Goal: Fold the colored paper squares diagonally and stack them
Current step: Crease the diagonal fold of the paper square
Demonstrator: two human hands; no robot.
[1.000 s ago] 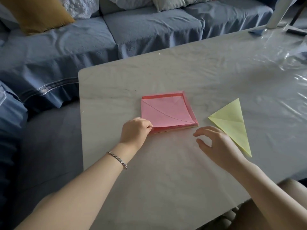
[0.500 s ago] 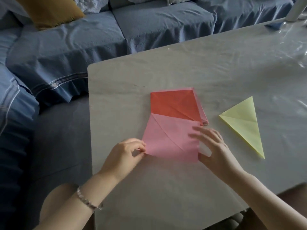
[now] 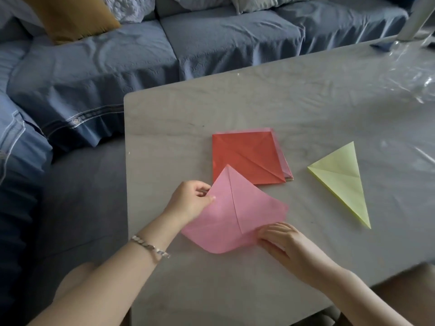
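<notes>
Along the left edge of the view, a blue sofa (image 3: 117,67) is running behind the table (image 3: 282,102), and a mustard cushion (image 3: 70,17) is resting on it at the top left.

Item 1. The left hand (image 3: 190,201), wearing a metal bracelet (image 3: 150,247) at the wrist, is reaching over the table's near left part. Its grip is closed: thumb and curled fingers are pinching the left edge of the pink sheet (image 3: 235,217).

Item 2. The pink sheet is sitting unfolded, turned corner-on to the person. One crease is running from its far corner toward its near edge. Its near left corner is curling, and its far corner is overlapping the near edge of the red stack (image 3: 247,156).

Item 3. The red stack is lying flat mid-table, a red square uppermost, paler sheets showing along its right edge.

Item 4. The right hand (image 3: 282,241) is gripping the pink sheet's near right edge; its grip is closed on the paper.

Item 5. A yellow-green triangle (image 3: 341,182), folded, is lying flat to the right, apart from the stack.
</notes>
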